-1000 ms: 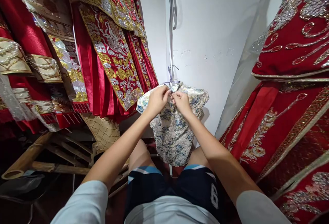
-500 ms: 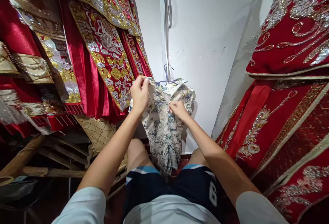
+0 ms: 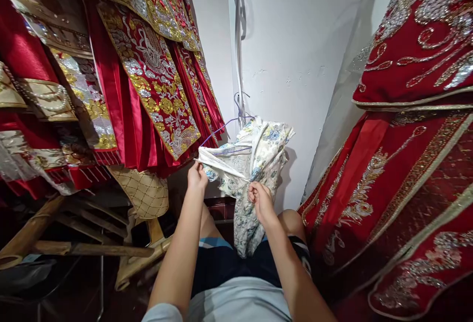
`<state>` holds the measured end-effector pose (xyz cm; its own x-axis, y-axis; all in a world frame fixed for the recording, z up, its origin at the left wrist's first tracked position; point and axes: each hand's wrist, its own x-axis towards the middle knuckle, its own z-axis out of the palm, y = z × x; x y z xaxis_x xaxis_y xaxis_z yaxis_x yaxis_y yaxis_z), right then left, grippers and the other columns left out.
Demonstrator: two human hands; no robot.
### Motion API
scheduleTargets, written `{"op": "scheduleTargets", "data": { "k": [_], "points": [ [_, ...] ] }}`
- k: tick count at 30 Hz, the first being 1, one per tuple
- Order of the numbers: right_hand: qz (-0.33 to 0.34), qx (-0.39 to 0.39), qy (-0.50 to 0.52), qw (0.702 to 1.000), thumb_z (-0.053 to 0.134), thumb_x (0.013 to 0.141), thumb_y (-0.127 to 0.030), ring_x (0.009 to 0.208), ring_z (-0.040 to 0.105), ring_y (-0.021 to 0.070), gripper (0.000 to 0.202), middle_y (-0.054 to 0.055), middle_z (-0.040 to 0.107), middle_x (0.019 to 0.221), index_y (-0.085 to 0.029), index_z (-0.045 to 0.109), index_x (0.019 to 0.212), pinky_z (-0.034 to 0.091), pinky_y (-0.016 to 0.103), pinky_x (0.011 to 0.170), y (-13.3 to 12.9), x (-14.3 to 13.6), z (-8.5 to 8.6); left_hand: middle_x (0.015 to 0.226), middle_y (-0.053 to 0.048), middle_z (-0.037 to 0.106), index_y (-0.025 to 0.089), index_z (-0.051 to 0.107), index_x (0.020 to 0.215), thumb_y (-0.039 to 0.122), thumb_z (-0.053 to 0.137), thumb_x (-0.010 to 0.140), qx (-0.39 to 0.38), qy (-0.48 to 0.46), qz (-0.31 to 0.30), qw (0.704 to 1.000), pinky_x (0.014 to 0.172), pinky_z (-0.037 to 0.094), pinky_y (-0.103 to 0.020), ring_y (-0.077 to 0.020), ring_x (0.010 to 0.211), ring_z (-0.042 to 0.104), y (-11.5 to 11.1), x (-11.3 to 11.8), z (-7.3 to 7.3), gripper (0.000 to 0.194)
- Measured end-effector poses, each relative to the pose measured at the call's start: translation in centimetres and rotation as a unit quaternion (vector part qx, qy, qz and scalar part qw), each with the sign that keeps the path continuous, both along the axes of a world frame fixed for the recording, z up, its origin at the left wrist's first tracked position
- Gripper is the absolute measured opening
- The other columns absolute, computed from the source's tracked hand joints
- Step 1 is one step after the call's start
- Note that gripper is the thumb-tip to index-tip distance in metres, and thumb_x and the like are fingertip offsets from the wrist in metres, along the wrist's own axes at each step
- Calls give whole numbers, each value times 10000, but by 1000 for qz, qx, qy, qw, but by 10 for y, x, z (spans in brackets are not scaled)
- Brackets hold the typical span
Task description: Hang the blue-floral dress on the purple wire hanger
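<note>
A pale floral garment [image 3: 269,149], printed in blue, yellow and green, hangs partly on a thin purple hanger [image 3: 221,129]. The hanger's hook sits at a white rail on the wall. On the left side the shoulder has come off, so the hanger's arm is bare there. My left hand [image 3: 197,176] is closed on the garment's left edge, pulled low and out to the side. My right hand [image 3: 260,198] pinches the front of the garment near the bottom of its neckline. The right shoulder of the garment still covers the hanger.
Red gowns with gold and silver embroidery [image 3: 155,80] hang at the left, and beaded red gowns [image 3: 402,80] hang at the right. A bamboo chair [image 3: 92,249] stands low on the left. The white wall [image 3: 295,41] is straight ahead.
My left hand has moved down, drawing the garment's left shoulder off the hanger and baring its purple arm. My right hand has dropped lower, still gripping the front.
</note>
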<state>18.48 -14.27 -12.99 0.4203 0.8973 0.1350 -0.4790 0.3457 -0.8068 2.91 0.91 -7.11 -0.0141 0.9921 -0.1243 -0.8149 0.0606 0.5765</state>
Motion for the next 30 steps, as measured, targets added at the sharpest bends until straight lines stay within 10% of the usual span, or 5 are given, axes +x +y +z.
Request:
{"op": "scheduleTargets", "data": {
  "k": [10, 17, 20, 24, 30],
  "points": [
    [148, 18, 0, 989, 614, 781, -342, 408, 216, 66, 276, -69, 339, 438, -201, 495, 575, 174, 241, 440, -27, 28, 10, 716, -44, 695, 126, 627, 814, 77, 509, 929, -23, 24, -76, 997, 644, 549, -207, -119, 599, 670, -36, 31, -48, 172],
    [215, -89, -231, 945, 610, 856, -399, 404, 272, 68, 317, -54, 417, 432, -179, 589, 629, 174, 240, 437, -40, 26, 16, 749, 18, 643, 154, 626, 800, 150, 680, 828, 134, 21, -146, 980, 727, 504, -188, -86, 656, 617, -65, 34, -10, 61],
    [132, -76, -219, 964, 647, 837, -493, 452, 389, 84, 351, -28, 509, 512, -183, 609, 678, 271, 228, 451, -37, 23, 23, 729, 23, 589, 158, 614, 786, 224, 753, 769, 238, 61, -206, 947, 633, 445, -187, -90, 630, 553, -89, 36, 9, 154],
    [34, -52, -101, 993, 683, 749, -623, 616, 570, 154, 422, 20, 632, 662, -203, 643, 772, 440, 258, 530, -24, 25, 23, 722, 8, 564, 146, 639, 783, 367, 753, 798, 331, 197, -299, 873, 610, 394, -203, -96, 623, 489, -125, 40, 24, 249],
    [78, -23, -66, 995, 621, 701, -756, 795, 665, 266, 514, 41, 690, 732, -262, 663, 839, 540, 365, 595, -14, 34, 9, 929, -67, 698, 149, 712, 937, 357, 585, 940, 499, 432, -356, 661, 853, 458, -274, -191, 893, 611, -159, 39, 42, 244]
  ]
}}
